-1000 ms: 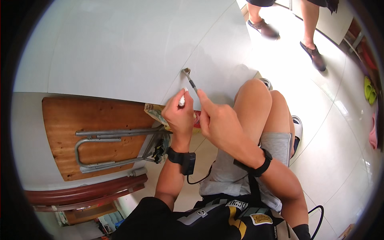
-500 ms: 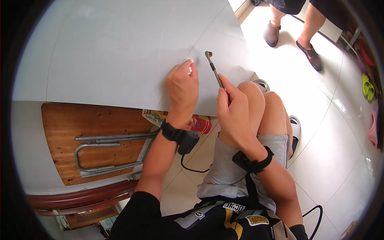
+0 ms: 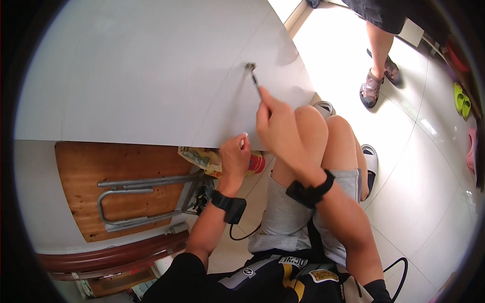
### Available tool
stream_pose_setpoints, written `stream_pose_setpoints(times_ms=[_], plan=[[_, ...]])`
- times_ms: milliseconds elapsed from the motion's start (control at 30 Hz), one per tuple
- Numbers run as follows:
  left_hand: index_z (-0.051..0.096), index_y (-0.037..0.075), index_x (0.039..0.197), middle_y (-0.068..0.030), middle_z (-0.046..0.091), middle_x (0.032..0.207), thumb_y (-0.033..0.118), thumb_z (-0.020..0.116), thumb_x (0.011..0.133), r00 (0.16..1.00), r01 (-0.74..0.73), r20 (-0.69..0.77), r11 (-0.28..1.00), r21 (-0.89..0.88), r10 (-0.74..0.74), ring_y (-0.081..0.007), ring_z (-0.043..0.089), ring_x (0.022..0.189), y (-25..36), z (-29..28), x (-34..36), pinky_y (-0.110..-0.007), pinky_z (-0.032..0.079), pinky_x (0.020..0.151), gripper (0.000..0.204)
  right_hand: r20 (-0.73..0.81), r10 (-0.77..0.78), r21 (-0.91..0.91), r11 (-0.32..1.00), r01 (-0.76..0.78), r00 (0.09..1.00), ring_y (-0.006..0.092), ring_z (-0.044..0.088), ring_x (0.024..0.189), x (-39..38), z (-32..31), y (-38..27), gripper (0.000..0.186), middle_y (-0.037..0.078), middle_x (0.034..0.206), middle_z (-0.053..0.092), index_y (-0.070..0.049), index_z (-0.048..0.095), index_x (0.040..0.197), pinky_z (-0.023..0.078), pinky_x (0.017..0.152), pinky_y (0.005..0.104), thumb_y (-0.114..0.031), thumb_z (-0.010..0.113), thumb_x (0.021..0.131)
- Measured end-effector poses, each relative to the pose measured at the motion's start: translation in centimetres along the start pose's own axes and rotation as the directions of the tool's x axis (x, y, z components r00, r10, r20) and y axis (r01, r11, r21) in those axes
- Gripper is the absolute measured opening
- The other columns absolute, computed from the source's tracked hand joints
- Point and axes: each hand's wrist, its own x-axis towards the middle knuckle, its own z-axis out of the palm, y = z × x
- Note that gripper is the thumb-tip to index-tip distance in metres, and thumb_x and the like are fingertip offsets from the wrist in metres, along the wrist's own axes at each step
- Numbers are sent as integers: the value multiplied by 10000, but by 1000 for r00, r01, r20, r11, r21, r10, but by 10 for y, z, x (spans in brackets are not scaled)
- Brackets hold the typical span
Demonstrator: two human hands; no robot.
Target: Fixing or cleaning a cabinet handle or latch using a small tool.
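My right hand (image 3: 278, 125) is closed around the dark handle of a small brush (image 3: 255, 79). The brush has a thin shaft and an angled, brownish bristle head, which lies at or just over the pale grey tabletop (image 3: 141, 76); whether it touches cannot be told. Closed at the table's near edge, my left hand (image 3: 236, 157) pinches a small white wad, perhaps tissue, of which only a bit shows between thumb and forefinger. Each wrist wears a black strap with a box-shaped device.
Under the table's near edge stand a red container (image 3: 257, 162) and a patterned yellow bag (image 3: 202, 157). A folded wooden table (image 3: 131, 169) with metal legs leans at the left. Another person's sandalled feet (image 3: 371, 91) are on the tiled floor, with green clogs (image 3: 461, 101) at the far right.
My left hand has drawn back from over the tabletop to its near edge. My right hand and the brush have shifted left and slightly up. The other person's feet have moved.
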Motion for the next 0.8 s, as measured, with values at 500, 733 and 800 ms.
stream_pose_setpoints(times_ms=[500,733,800], plan=[[725,-33,929,-189,678,746,51,699,844,980,86,-164,985,-149,-111,-305,647,605,4,-7,-17,-365,495,567,122,300,-90,-139,981,136,950,395,579,528,-21,0,-17,435,261,649,558,63,570,1298,441,505,437,-5,546,868],[719,-38,940,-190,674,759,57,686,864,968,30,-248,998,-61,-45,-317,628,601,35,-29,45,-381,498,575,126,147,-181,-158,966,203,972,431,595,577,13,-14,-6,399,238,640,608,136,561,1213,495,560,499,-47,558,859],[718,-38,947,-189,674,765,58,684,867,958,-25,-285,999,-31,15,-320,624,601,42,-32,68,-382,496,574,129,226,-150,-176,965,192,962,433,609,607,3,-13,-8,370,248,659,615,137,574,1185,506,579,493,-36,547,859]])
